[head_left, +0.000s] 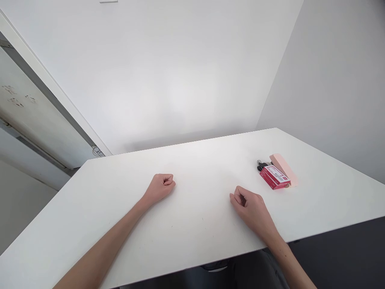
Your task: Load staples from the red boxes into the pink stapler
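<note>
Resting left hand, right hand, closed box

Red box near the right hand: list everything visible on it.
The red box is small, flat, cardboard-looking, with a white panel on its top face; print unreadable. It lies closed and flat on the white table, against the pink stapler behind it, apart from the right hand.

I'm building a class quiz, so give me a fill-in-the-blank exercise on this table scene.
1. The left hand and right hand rest on the flat white table, each curled into a ____.
2. The small red cardboard box lies nearer the ____ hand.
3. The oblong plastic stapler beside that box is coloured ____.
Missing words: fist; right; pink.
</note>
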